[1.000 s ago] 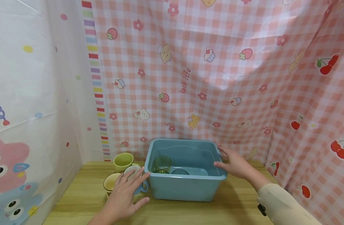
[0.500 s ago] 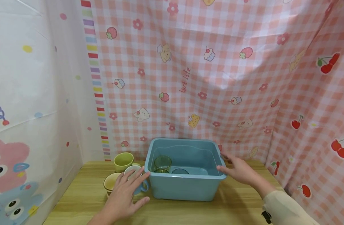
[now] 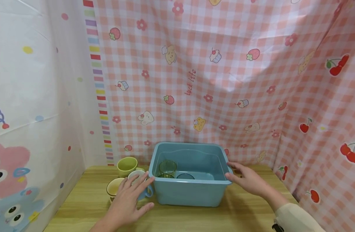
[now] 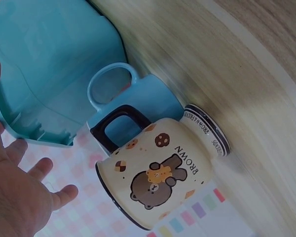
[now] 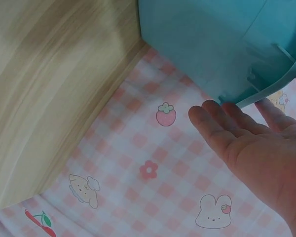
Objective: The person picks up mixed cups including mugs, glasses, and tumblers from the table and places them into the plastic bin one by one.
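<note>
A blue plastic bin [image 3: 192,193] stands on the wooden table, with green glass cups [image 3: 168,167] and a dark glass rim [image 3: 185,177] showing inside. My right hand [image 3: 250,180] is at the bin's right rim, fingers straight, thumb tip beside the rim; whether it touches is unclear. My left hand [image 3: 126,199] spreads its fingers above the mugs, fingertips near the bin's left corner. Partly hidden under it are a cream bear mug [image 4: 158,173] with a dark handle and a blue mug [image 4: 138,101]. Behind them sits a yellow-green mug [image 3: 127,166].
A pink checked cloth [image 3: 171,96] hangs close behind the bin and along the right side. On the left hangs a white cloth [image 3: 49,96] with cartoon prints. The wooden table [image 3: 177,219] extends in front of the bin.
My right hand has shifted outward to the right, and its thumb has drawn back from over the bin's inside to the rim. My left hand and the mugs look the same.
</note>
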`<state>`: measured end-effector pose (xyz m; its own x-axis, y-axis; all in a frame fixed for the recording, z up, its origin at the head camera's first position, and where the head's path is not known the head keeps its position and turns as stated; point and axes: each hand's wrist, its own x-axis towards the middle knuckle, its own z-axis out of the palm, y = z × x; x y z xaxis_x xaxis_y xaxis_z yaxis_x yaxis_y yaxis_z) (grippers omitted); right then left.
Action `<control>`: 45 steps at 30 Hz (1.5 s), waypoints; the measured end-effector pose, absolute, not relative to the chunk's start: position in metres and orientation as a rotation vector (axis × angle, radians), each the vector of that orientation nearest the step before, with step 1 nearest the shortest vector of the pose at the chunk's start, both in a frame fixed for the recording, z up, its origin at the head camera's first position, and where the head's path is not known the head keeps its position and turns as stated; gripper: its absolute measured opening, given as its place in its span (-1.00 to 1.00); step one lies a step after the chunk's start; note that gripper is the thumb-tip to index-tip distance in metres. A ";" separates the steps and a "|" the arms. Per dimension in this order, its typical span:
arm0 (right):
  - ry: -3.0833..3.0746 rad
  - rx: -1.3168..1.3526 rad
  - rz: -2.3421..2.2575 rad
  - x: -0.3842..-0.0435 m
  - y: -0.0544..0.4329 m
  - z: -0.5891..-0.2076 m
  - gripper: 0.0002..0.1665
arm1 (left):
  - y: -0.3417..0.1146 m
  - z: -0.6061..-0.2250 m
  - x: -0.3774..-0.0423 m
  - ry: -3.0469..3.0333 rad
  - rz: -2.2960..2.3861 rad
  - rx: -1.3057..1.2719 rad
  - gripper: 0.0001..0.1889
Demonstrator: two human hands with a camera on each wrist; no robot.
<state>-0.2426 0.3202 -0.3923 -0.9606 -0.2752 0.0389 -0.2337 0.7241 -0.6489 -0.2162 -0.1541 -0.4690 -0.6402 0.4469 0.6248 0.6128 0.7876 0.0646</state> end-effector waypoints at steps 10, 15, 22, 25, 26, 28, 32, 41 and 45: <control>2.824 -0.419 -1.152 -0.231 0.319 -0.400 -0.13 | -0.155 -0.471 -0.215 -2.380 -0.368 -0.778 -0.15; 2.896 -0.362 -1.139 -0.225 0.314 -0.407 -0.16 | -0.156 -0.471 -0.216 -2.386 -0.358 -0.775 -0.15; 3.067 -0.300 -1.097 -0.218 0.309 -0.420 -0.23 | -0.156 -0.470 -0.217 -2.401 -0.347 -0.776 -0.13; 3.095 -0.278 -1.102 -0.217 0.308 -0.424 -0.24 | -0.156 -0.469 -0.218 -2.400 -0.345 -0.781 -0.11; 3.097 -0.269 -1.107 -0.217 0.308 -0.425 -0.25 | -0.156 -0.469 -0.219 -2.398 -0.346 -0.785 -0.11; 3.100 -0.254 -1.105 -0.217 0.307 -0.426 -0.24 | -0.156 -0.469 -0.219 -2.398 -0.346 -0.790 -0.10; 3.120 -0.251 -1.089 -0.217 0.307 -0.427 -0.26 | -0.156 -0.469 -0.219 -2.402 -0.344 -0.790 -0.08; 3.188 -0.353 -1.042 -0.217 0.304 -0.424 -0.31 | -0.157 -0.468 -0.214 -2.418 -0.333 -0.749 -0.05; 3.173 -0.349 -1.028 -0.215 0.304 -0.421 -0.30 | -0.159 -0.466 -0.210 -2.430 -0.374 -0.690 -0.10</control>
<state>-0.2153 0.3040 -0.4210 -0.9562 -0.1300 0.2624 -0.2592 0.7928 -0.5516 -0.2095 -0.1588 -0.4664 -0.6983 0.3902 0.6001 0.5525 0.8269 0.1051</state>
